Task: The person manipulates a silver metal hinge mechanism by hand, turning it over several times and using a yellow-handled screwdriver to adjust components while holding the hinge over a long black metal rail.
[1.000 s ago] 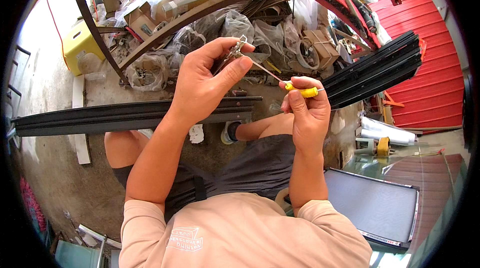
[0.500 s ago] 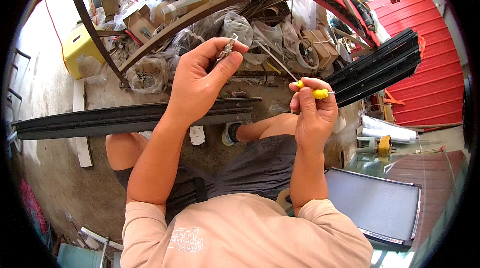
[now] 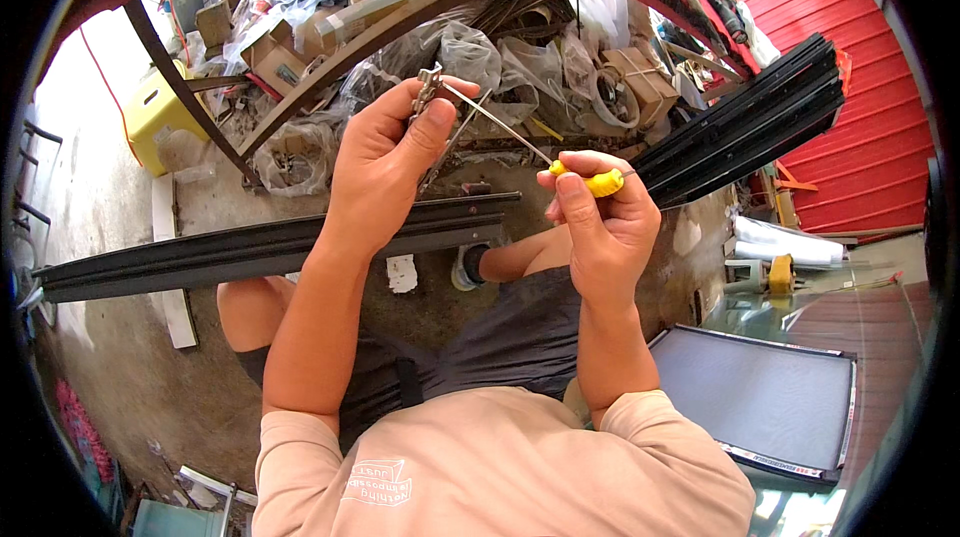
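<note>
My left hand pinches a small greyish metal fitting between thumb and fingers, raised in front of me. A screwdriver with a yellow handle and a thin steel shaft is gripped in my right hand. Its shaft slants up and left, and its tip meets or almost meets the fitting; whether they touch I cannot tell. A thin dark strip slants down beside my left hand; whether it belongs to the fitting is unclear. Below my forearms, a long black metal profile lies across in front of my legs.
Several black profiles rest at the right, near a red corrugated panel. Bags and boxes pile up beyond a brown metal frame. A yellow stool stands at the left. A framed mesh screen lies at the lower right.
My right hand has moved left and brought the screwdriver's tip up to the fitting. The fitting has turned in my left hand, which has shifted slightly left.
</note>
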{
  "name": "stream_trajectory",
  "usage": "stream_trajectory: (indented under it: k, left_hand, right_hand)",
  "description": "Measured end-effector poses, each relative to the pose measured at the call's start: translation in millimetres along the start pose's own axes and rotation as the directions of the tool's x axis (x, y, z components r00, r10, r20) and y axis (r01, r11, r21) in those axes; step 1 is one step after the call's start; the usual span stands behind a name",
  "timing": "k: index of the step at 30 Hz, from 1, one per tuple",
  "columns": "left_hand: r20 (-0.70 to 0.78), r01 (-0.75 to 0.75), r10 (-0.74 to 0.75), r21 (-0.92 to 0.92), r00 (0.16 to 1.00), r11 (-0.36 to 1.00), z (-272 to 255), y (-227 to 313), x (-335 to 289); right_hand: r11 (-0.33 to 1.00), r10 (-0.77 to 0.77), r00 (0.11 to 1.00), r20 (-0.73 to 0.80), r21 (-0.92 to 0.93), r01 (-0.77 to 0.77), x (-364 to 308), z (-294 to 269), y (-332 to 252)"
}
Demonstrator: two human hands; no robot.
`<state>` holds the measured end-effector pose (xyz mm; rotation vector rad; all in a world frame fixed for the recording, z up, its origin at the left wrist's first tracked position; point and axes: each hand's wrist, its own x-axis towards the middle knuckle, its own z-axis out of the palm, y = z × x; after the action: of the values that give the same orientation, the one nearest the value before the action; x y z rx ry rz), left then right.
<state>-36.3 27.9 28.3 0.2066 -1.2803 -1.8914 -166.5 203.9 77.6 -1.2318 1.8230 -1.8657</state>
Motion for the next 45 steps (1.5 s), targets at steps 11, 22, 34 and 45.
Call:
stream_trajectory:
  k: [11, 22, 34, 45]
  left_hand:
    - [-0.012, 0.003, -0.003, 0.001, 1.0, 1.0, 0.4, 1.0, 0.2]
    - [0.003, 0.047, -0.047, -0.055, 0.999, 0.997, 1.0, 1.7, 0.0]
    - [0.009, 0.049, -0.048, -0.063, 0.999, 0.997, 1.7, 0.5, -0.3]
    - [-0.001, -0.025, 0.026, 0.201, 1.0, 0.979, -4.2, -1.6, 0.7]
  right_hand:
    - [1.0, -0.017, 1.0, 0.024, -0.019, 0.018, -1.1, 0.8, 2.7]
    - [1.0, 0.0, 1.0, 0.008, 0.002, 0.0, -3.7, 2.4, 5.1]
    - [1.0, -0.007, 1.0, -0.006, -0.009, 0.007, -4.2, 3.5, 5.0]
    - [0.936, 0.265, 0.957, 0.117, 0.208, -0.284, 2.5, -7.6, 0.5]
